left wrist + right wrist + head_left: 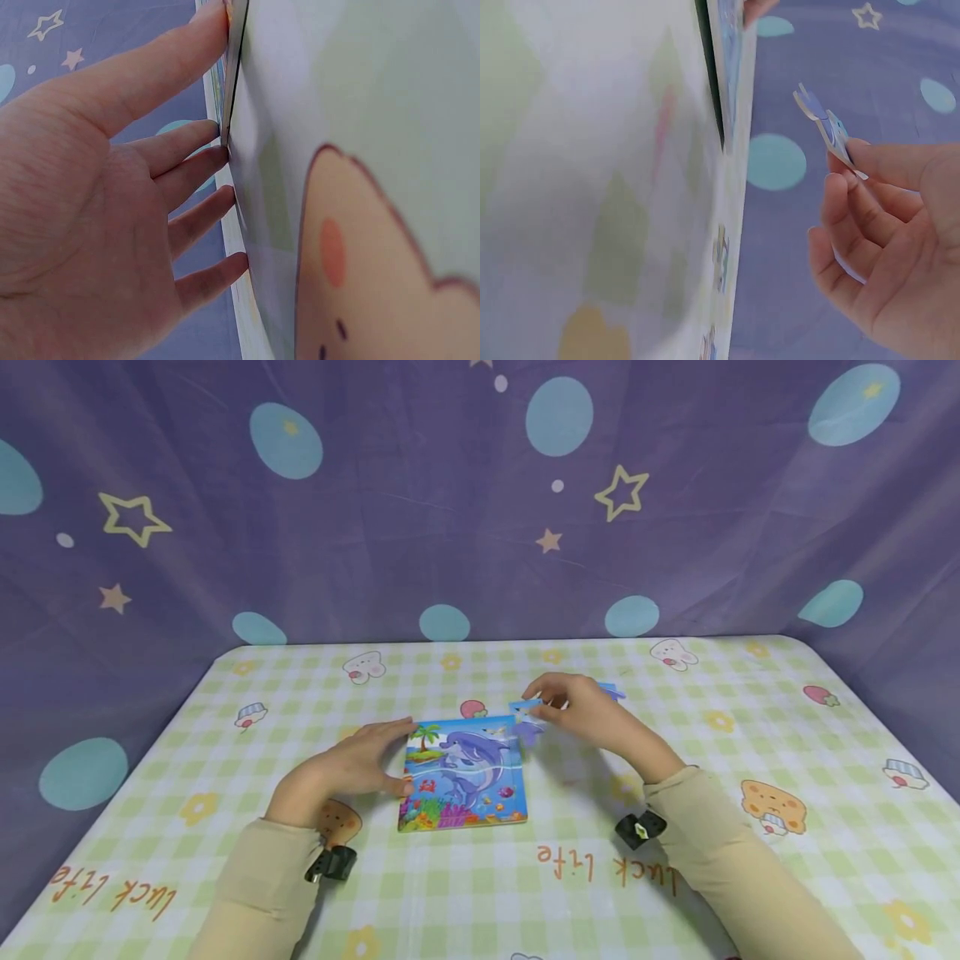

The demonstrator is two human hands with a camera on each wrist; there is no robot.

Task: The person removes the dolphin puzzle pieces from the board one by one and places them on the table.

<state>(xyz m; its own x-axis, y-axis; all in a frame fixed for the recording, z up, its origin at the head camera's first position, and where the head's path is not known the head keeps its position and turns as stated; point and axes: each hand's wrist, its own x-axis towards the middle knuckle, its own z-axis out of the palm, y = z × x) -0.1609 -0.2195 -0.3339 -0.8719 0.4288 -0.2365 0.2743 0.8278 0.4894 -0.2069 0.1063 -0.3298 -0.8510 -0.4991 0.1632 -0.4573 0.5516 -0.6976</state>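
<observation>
A dolphin puzzle board [463, 772] lies flat on the checked tablecloth in the head view. My left hand [375, 760] rests against the board's left edge, fingers straight at the upper corner and thumb lower down. The left wrist view shows those fingertips [221, 154] touching the board's edge [231, 82]. My right hand [558, 702] pinches a blue and purple puzzle piece [527, 717] just off the board's upper right corner. In the right wrist view the piece [826, 127] is held between thumb and fingers, clear of the board [726, 60].
Another blue bit [612, 692] shows past the far side of my right hand; whether it lies on the table I cannot tell. The table [750, 877] carries a green checked cloth with cartoon prints. A purple starred curtain [450, 510] hangs behind it.
</observation>
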